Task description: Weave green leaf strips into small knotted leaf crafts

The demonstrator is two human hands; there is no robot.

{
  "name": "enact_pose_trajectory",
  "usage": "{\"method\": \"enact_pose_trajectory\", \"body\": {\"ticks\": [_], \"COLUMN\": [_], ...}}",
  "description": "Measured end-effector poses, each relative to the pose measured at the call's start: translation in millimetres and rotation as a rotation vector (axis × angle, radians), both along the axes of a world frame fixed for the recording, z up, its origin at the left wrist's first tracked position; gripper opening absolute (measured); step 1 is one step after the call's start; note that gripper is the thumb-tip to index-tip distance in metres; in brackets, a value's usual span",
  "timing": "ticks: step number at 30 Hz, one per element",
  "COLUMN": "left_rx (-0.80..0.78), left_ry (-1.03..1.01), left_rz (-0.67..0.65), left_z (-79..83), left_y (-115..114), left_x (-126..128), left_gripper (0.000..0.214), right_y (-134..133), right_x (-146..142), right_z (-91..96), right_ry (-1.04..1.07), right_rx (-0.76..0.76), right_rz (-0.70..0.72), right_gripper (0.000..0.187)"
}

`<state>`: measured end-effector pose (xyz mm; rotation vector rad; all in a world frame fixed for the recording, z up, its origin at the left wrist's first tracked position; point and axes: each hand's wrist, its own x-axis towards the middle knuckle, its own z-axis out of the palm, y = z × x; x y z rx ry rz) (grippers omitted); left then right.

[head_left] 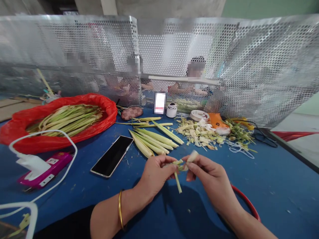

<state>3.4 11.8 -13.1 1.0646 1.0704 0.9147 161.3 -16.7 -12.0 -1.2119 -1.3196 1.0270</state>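
My left hand (156,172), with a gold bangle on its wrist, pinches a thin pale-green plant stalk (178,182). One end of the stalk points down toward the table; the other bends toward my right hand. In my right hand (206,171), thumb and fingers close on a whitish folded strip of husk (192,156) beside the stalk. Where the two pieces meet between the fingertips is partly hidden. Just beyond my hands lie several long green-and-cream leafy shoots (157,141) on the blue table (112,196).
A red bag (106,114) holds green stalks at left. Nearby are a smartphone (113,156) and a magenta power strip (45,171) with white cable. Peelings (196,132), a tape roll (199,115) and a lit phone (159,103) stand before a perforated metal screen (171,49); people sit behind it.
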Motion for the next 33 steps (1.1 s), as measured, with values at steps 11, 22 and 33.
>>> {"method": "enact_pose_trajectory", "body": {"ticks": [11,22,33], "left_rx": [-0.012,0.034,0.057], "left_ry": [0.015,0.067,0.116], "left_rz": [0.066,0.084,0.058], "left_z": [-4.3,0.1,-4.3], "left_y": [1.2,-1.8,-3.5], "left_x": [-0.2,1.9,1.1], "left_gripper": [0.019,0.014,0.018], "right_y": [-1.5,-0.9,-0.7], "right_x": [0.2,-1.7,-4.1], "right_z": [-2.7,-8.5,-7.4], "right_ry": [-0.204,-0.330,-0.318], "right_rx": [-0.011,0.037,0.056], "right_rz": [0.017,0.024,-0.006], "right_gripper": [0.029,0.027,0.029]}}
